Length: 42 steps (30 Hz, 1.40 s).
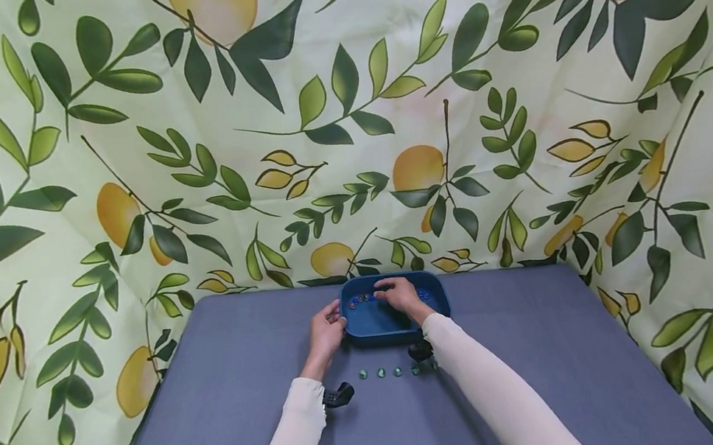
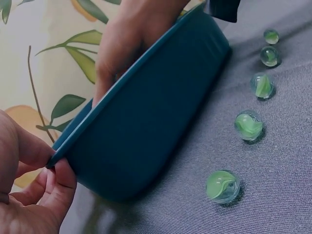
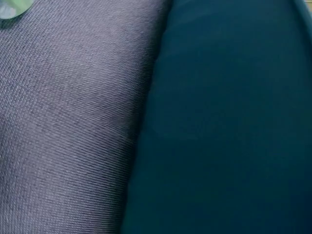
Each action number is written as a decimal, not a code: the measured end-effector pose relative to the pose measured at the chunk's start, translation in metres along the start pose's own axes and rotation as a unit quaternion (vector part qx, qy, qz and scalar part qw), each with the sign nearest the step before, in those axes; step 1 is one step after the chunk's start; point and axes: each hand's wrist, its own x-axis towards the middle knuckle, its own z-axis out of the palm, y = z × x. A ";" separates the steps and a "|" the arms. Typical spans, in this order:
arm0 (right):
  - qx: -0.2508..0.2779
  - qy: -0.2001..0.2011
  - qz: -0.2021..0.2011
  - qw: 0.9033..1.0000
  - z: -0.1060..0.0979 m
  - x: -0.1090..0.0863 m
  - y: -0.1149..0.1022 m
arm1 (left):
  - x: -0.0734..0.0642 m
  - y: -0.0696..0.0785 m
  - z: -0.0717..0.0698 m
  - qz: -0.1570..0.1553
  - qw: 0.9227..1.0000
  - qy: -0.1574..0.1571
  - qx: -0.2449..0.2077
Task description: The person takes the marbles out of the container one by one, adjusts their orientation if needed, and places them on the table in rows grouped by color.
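Observation:
A dark blue rectangular tub (image 1: 368, 319) rests on the table, with several small coloured marbles (image 1: 366, 298) along its far side. My left hand (image 1: 325, 332) pinches its left rim between thumb and fingers, plain in the left wrist view, where the tub's outer wall (image 2: 146, 112) shows. Over the rim and into the tub reaches my right hand (image 1: 400, 297), fingertips down by the marbles. The wall conceals those tips in the left wrist view, so whether they hold a marble is unclear. The right wrist view has mostly the tub's side (image 3: 224, 122).
In front of the tub, several clear marbles with green swirls (image 2: 248, 126) lie in a row on the grey cloth-covered table (image 1: 239, 407). One green marble (image 3: 13, 7) edges into the right wrist view. A leaf-and-fruit patterned curtain (image 1: 354, 200) hangs behind the table.

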 end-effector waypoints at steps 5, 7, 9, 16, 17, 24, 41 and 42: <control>-0.001 0.006 0.005 1.000 0.007 0.004 0.003 | 0.002 -0.001 0.001 0.000 1.000 0.001 -0.001; -0.010 0.012 0.002 1.000 0.009 0.005 0.005 | 0.002 -0.001 0.001 0.003 1.000 0.002 0.003; -0.024 0.018 -0.004 1.000 0.012 0.006 0.006 | 0.002 -0.002 0.001 0.005 1.000 0.003 0.005; -0.075 0.024 -0.013 0.997 0.017 0.007 0.007 | 0.001 -0.005 0.002 0.003 1.000 0.002 0.001; -0.082 0.024 -0.014 0.996 0.018 0.007 0.007 | 0.001 -0.005 0.002 0.003 1.000 0.002 0.000; -0.120 0.015 -0.022 0.992 0.018 0.006 0.005 | 0.001 -0.003 0.002 0.000 1.000 0.006 0.001; -0.119 0.013 -0.074 0.990 0.007 -0.004 -0.006 | 0.001 -0.005 0.004 -0.004 1.000 0.009 -0.005; -0.110 0.013 -0.078 0.991 0.004 -0.005 -0.008 | 0.001 -0.004 0.004 -0.006 1.000 0.009 -0.005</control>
